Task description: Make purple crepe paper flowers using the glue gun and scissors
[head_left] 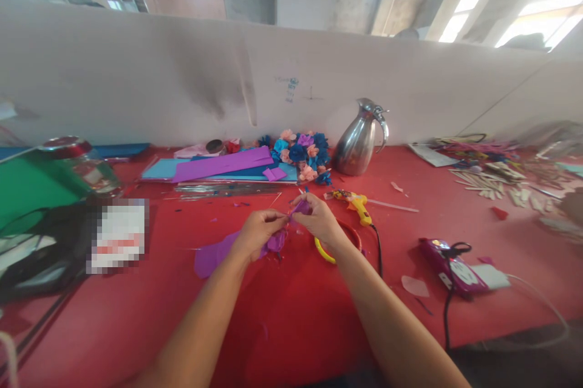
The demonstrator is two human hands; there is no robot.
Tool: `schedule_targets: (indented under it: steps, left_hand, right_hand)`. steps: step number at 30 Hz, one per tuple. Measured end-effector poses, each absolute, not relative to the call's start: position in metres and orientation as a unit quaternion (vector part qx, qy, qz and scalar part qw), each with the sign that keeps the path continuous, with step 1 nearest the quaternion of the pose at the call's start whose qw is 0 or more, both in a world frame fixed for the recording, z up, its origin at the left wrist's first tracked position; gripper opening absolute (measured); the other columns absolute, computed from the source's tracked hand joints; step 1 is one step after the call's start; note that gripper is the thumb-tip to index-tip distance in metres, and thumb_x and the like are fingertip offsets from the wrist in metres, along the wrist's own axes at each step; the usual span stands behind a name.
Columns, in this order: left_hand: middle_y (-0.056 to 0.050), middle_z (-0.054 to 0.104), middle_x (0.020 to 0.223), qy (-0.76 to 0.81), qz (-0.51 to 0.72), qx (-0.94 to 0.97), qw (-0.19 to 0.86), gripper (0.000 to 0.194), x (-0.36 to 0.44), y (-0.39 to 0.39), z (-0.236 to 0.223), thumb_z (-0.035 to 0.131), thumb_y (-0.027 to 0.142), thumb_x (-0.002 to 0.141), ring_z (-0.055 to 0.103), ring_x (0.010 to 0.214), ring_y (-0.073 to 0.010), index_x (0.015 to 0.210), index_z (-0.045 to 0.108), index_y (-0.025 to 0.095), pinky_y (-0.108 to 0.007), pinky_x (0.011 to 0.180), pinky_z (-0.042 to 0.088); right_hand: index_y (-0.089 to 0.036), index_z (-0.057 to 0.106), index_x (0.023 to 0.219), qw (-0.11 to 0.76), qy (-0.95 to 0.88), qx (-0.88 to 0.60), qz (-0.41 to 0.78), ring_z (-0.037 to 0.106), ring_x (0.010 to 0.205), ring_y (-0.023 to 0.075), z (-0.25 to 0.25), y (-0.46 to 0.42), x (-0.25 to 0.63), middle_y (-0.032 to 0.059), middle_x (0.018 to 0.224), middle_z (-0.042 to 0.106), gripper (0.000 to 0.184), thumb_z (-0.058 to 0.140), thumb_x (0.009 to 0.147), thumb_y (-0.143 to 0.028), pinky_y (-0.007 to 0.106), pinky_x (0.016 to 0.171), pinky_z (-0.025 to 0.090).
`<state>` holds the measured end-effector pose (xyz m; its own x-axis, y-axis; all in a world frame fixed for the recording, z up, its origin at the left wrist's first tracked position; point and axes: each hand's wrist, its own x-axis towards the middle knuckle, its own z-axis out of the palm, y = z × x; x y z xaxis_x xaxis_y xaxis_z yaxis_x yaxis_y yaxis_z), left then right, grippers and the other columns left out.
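Observation:
Above the red table, my left hand (259,233) and my right hand (319,218) meet, fingertips pinched together on a small piece of purple crepe paper (300,208). Part of that piece is hidden behind the fingers. Under and beside my left hand lies a larger purple crepe paper strip (212,259), with crumpled purple bits near the wrist. A yellow ring (324,252), partly covered by my right forearm, rests on the table. To the right of my right hand is a yellow hot glue gun (361,206) with a clear glue stick in its back.
Paper flowers (300,154), stacked coloured paper sheets (223,164) and a steel jug (357,142) stand along the wall. A purple power strip (455,269) with cables lies right. A lidded jar (93,172) and black bag (50,248) are left.

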<state>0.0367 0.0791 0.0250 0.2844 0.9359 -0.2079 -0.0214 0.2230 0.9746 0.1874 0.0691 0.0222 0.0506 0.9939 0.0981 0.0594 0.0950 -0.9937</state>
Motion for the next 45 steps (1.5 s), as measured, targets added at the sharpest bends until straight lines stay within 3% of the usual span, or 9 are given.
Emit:
schedule_targets:
  steps: [25,34,39,45]
  left_hand:
    - [0.000,0.058,0.053,0.465,0.401,0.467,0.636,0.033,0.0375,0.0781,0.0276,0.083,0.036,0.047,0.047,0.045,-0.0080,0.062,0.067,0.012,-0.020,0.044,0.033]
    - [-0.004,0.062,0.058,0.432,0.369,0.400,0.719,0.024,0.0324,0.0771,0.0328,0.080,0.028,0.060,0.055,0.050,-0.0096,0.069,0.068,0.010,-0.020,0.047,0.041]
    - [-0.004,0.061,0.054,0.439,0.361,0.382,0.728,0.018,0.0327,0.0786,0.0338,0.080,0.019,0.058,0.052,0.046,-0.0080,0.068,0.069,0.009,-0.018,0.044,0.037]
    - [-0.005,0.062,0.054,0.441,0.363,0.383,0.726,0.023,0.0328,0.0784,0.0335,0.083,0.019,0.053,0.050,0.044,-0.0066,0.068,0.069,0.007,-0.018,0.044,0.035]
  right_hand:
    - [-0.020,0.053,0.089,0.536,-0.498,-0.466,0.497,0.049,0.058,0.0096,0.0268,0.0665,0.1869,-0.0062,0.066,0.056,0.030,0.062,0.061,-0.022,0.022,0.054,0.038]
    - [-0.021,0.052,0.090,0.546,-0.494,-0.467,0.490,0.053,0.058,0.0107,0.0292,0.0660,0.1872,-0.0062,0.065,0.058,0.030,0.062,0.061,-0.022,0.023,0.055,0.041]
    - [-0.021,0.051,0.091,0.547,-0.493,-0.463,0.493,0.054,0.059,0.0115,0.0302,0.0657,0.1877,-0.0053,0.067,0.059,0.031,0.062,0.061,-0.022,0.024,0.057,0.041]
    - [-0.020,0.051,0.091,0.549,-0.491,-0.460,0.496,0.055,0.061,0.0117,0.0285,0.0674,0.1882,-0.0048,0.067,0.059,0.032,0.062,0.061,-0.022,0.025,0.059,0.042]
